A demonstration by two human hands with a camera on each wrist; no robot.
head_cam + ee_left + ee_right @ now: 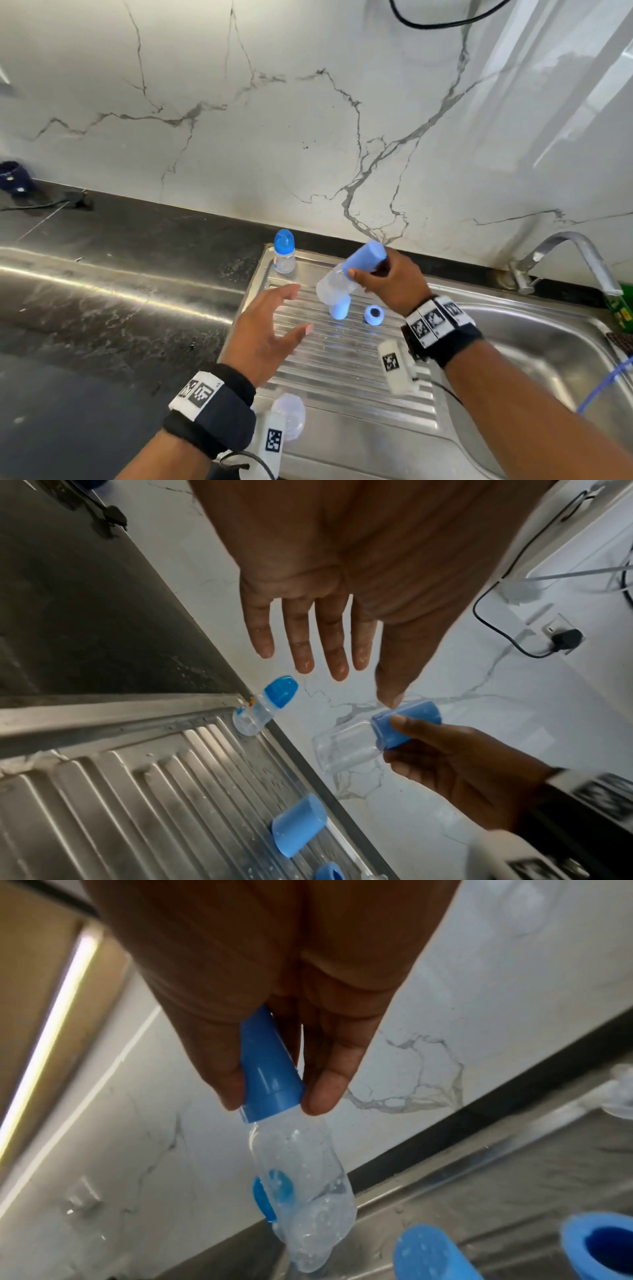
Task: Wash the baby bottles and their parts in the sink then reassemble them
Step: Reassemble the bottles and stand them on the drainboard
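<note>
Head view, nearest first: the left hand [270, 332] hovers above the ribbed drainboard [342, 370] with its fingers [301, 642] spread wide and straight, holding nothing, palm turned toward the right. Just beyond those fingertips, up and to their right, the right hand [387, 284] grips a clear bottle [334, 286] by its blue cap [364, 257]; thumb and fingers are curled round the cap, and nothing else supports the bottle.

That bottle is the thing the next move turns on. Its long axis is tilted, cap end high and toward the wall, clear base low and pointing down-left, toward the open left hand. The base is the end nearer the left fingers, a short way off and not touching them (the left wrist view shows a gap between the thumb tip and the cap). My judgement is that the left hand is placed to take the clear body, either to steady it while the cap is tightened or to receive it.

Below the held bottle, on the drainboard, a loose blue cap [339, 308] lies on its side, and just right of it stands a blue ring [374, 314] with its hole facing up. Farther out from the left fingers, at the drainboard's back corner, a second bottle [284, 251] stands upright with its cap on. Beyond the right wrist lie the sink basin [548, 346] and the tap [565, 260].
</note>
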